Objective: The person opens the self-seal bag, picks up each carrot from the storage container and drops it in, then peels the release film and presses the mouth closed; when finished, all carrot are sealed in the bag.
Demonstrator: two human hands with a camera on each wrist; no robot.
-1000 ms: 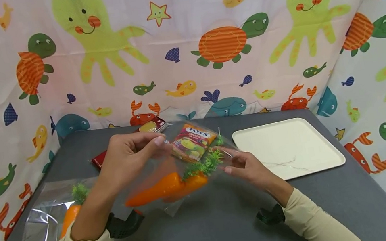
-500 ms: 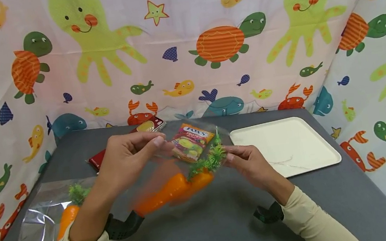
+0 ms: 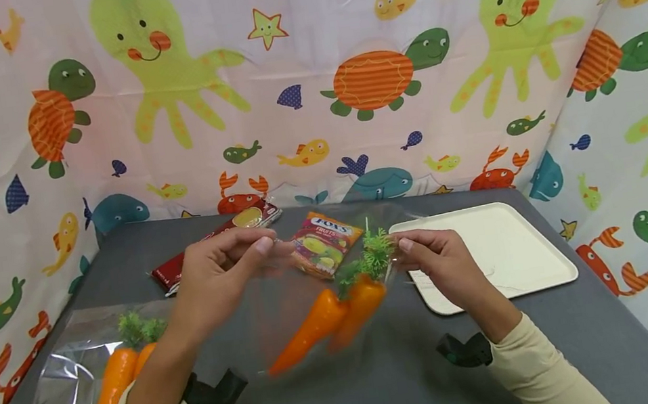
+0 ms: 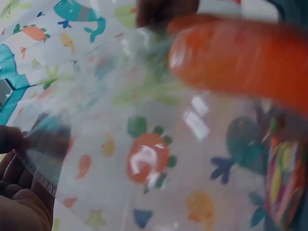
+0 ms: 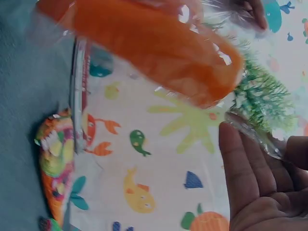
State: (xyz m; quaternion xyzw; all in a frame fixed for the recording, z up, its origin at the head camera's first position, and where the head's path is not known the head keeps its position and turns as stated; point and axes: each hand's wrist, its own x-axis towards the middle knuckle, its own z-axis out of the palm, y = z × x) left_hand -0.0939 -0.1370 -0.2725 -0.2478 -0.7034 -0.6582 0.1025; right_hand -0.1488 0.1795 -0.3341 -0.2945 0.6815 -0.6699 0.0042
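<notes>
A clear plastic bag (image 3: 279,303) hangs between both hands above the table. Inside it are orange carrots (image 3: 316,326) with green leafy tops (image 3: 375,253). My left hand (image 3: 214,278) pinches one upper corner of the bag between thumb and fingers; the left wrist view shows that edge held in the fingers (image 4: 21,163). At the opposite upper side, my right hand (image 3: 445,264) pinches the bag's edge beside the leaves, as the right wrist view also shows, with the thumb (image 5: 296,151) on the film. The carrots slant downward to the left and hang clear of the tabletop.
Behind the bag lies a FOX'S candy packet (image 3: 324,243). A long dark red packet (image 3: 170,270) is behind my left hand. Another clear bag with carrots (image 3: 111,387) lies at left, partly under my left forearm. A cream tray (image 3: 504,240) sits at right.
My right hand has moved right, drawing the bag's edge with it. The carrots have swung right and now hang more steeply. My left hand stays nearly in place.
</notes>
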